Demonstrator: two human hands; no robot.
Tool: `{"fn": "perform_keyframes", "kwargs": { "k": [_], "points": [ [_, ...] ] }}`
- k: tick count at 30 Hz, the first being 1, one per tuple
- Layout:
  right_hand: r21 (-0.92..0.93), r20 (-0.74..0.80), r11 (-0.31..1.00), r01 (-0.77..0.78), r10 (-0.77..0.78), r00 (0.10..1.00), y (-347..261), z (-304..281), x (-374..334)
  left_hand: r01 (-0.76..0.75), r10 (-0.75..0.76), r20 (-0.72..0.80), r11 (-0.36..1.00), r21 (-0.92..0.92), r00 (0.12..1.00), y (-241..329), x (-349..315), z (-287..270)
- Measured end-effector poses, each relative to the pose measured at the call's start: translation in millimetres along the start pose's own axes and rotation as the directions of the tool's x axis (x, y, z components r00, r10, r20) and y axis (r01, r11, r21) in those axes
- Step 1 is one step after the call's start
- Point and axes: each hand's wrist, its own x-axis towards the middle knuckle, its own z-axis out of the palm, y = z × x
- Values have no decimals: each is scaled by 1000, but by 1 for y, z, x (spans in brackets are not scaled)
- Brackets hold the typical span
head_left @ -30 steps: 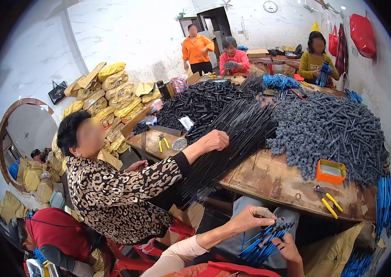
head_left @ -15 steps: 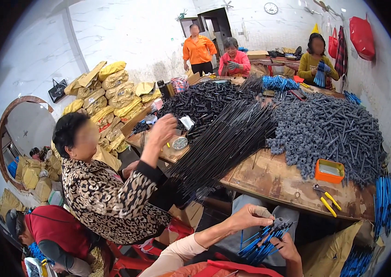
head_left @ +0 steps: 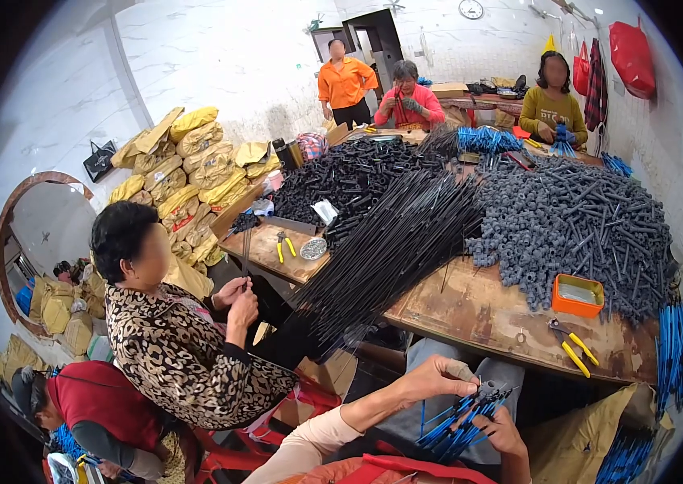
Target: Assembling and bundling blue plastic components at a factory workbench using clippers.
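Observation:
Above my lap, my left hand point(head_left: 445, 377) pinches at a small grey plastic fitting point(head_left: 488, 392), thumb and fingers closed. A light bandage-like wrap shows on one finger. My right hand point(head_left: 504, 432) is closed round a bundle of thin blue-and-black rods point(head_left: 448, 432), which fan out downward to the left below the grey fittings. What exactly lies between my left fingertips is too small to make out. On the table in front lie yellow-handled pliers point(head_left: 574, 348) and an orange tin point(head_left: 577, 295). Behind them rises a large heap of grey plastic fittings point(head_left: 575, 234).
Long black rods point(head_left: 394, 254) lie in a pile across the table point(head_left: 470, 310), beside a heap of black parts point(head_left: 349, 181). A co-worker in a leopard-print jacket point(head_left: 188, 355) sits at left. An open brown sack point(head_left: 583, 431) stands at right. Blue bundles point(head_left: 670, 355) hang near the table edge.
My hands and the bundle stay almost in place. The co-worker at left has lowered a raised hand and now holds thin rods in both hands, uncovering another pair of yellow-handled pliers.

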Motion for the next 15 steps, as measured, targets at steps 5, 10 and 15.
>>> {"fn": "perform_keyframes", "kwargs": {
  "k": [5,10,15],
  "points": [
    [44,11,999,0,0,1000,-4,6,4,18,-18,-7,1000,12,1000,2,0,-5],
    [21,-21,1000,-1,2,1000,-7,11,5,-33,32,15,998,57,999,0,0,-8],
    [18,5,1000,10,-10,1000,3,4,10,26,-26,-10,1000,-12,1000,3,-1,-11]
  ]
}}
